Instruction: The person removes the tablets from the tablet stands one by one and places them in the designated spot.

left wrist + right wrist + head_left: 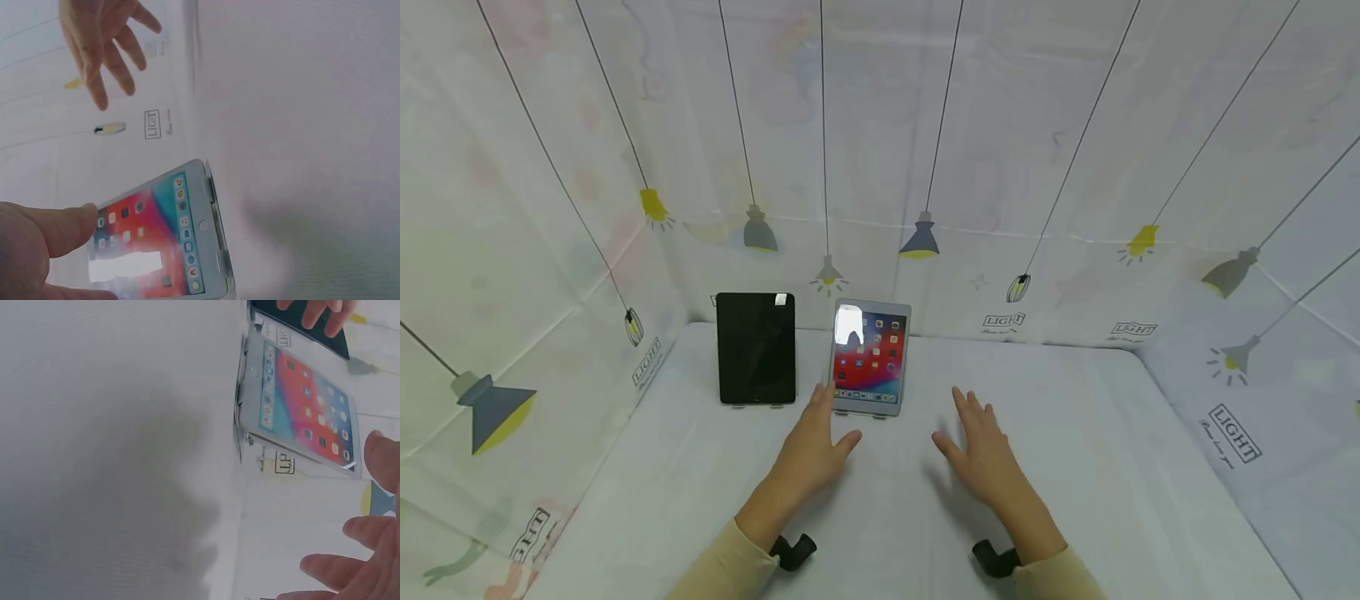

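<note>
A white-framed tablet (869, 358) with a lit home screen of app icons leans upright on a small stand at the back of the table. Left of it stands a black tablet (756, 348), its screen dark. My left hand (811, 446) hovers in front of the white tablet's lower left corner, fingers extended and thumb spread, holding nothing. To the right of that tablet, my right hand (985, 454) hangs over the table with straight, spread fingers and nothing in it. In the right wrist view the lit tablet (306, 406) shows tilted back, the right fingers apart from it.
A white cloth covers the table (880, 517). Behind and beside it rises a pale fabric wall (865, 125) printed with hanging lamps. Black curved wrist pieces (793, 552) sit below the sleeves.
</note>
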`<state>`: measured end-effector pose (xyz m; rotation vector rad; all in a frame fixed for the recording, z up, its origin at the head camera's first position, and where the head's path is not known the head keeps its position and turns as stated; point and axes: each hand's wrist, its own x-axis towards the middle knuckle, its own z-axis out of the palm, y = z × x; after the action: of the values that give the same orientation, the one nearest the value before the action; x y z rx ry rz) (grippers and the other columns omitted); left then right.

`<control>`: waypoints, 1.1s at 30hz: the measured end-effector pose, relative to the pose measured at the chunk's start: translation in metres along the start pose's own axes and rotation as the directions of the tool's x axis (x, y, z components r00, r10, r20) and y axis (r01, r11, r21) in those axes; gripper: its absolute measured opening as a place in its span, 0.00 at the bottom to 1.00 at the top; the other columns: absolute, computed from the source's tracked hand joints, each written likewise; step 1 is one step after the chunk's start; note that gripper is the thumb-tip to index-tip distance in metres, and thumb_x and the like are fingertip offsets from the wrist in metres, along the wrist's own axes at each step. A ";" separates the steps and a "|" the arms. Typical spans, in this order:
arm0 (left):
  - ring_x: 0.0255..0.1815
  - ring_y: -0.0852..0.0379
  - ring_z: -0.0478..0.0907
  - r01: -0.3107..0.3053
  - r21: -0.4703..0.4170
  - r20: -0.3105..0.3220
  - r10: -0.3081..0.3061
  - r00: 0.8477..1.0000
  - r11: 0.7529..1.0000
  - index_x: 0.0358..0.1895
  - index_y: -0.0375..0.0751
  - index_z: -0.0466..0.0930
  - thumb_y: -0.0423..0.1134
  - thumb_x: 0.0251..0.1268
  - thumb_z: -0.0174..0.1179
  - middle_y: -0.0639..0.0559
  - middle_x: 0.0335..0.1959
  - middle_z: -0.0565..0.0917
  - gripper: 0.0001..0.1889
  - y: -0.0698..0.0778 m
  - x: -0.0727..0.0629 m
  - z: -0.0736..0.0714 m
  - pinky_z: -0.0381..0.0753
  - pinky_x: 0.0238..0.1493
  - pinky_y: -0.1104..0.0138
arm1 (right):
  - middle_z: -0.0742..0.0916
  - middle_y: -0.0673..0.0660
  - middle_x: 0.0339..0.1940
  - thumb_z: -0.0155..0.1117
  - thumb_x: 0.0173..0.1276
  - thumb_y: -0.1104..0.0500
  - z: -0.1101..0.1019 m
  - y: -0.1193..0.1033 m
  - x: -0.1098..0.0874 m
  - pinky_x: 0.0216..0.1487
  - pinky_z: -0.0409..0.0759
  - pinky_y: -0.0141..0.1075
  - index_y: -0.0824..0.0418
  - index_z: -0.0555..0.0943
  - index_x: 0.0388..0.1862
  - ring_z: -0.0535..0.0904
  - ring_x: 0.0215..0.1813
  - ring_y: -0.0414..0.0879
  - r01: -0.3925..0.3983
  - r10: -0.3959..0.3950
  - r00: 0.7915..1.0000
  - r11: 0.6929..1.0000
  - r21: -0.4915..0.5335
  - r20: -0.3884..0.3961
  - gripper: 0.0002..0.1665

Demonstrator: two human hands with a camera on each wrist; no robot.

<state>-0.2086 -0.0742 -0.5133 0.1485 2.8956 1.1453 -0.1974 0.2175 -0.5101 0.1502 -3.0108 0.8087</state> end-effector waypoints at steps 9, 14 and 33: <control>0.85 0.39 0.66 0.064 -0.150 -0.028 -0.069 0.997 0.987 0.85 0.46 0.59 0.48 0.75 0.68 0.43 0.85 0.67 0.41 -0.005 0.008 -0.012 0.73 0.78 0.40 | 0.70 0.60 0.87 0.63 0.80 0.38 -0.003 0.006 0.012 0.84 0.65 0.64 0.48 0.56 0.90 0.65 0.86 0.65 -0.032 0.044 0.998 0.969 0.247 -0.044 0.48; 0.77 0.37 0.76 0.088 -0.248 -0.048 -0.103 0.994 0.965 0.83 0.46 0.64 0.43 0.76 0.67 0.40 0.81 0.73 0.37 -0.006 0.013 -0.015 0.81 0.71 0.42 | 0.75 0.60 0.83 0.65 0.81 0.43 -0.005 0.006 0.020 0.79 0.73 0.62 0.49 0.59 0.89 0.70 0.83 0.63 -0.079 0.086 0.996 0.871 0.485 0.008 0.44; 0.74 0.34 0.79 0.146 -0.656 0.051 -0.149 0.987 0.741 0.76 0.37 0.71 0.25 0.73 0.64 0.34 0.77 0.77 0.30 -0.012 0.031 -0.034 0.82 0.69 0.49 | 0.75 0.65 0.82 0.59 0.84 0.63 -0.003 0.002 0.048 0.69 0.83 0.58 0.49 0.62 0.87 0.73 0.81 0.65 -0.242 0.148 0.970 0.485 0.840 0.195 0.38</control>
<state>-0.2424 -0.1034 -0.4961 -0.1040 2.2515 2.0286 -0.2454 0.2170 -0.5064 -0.1681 -2.3618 2.3316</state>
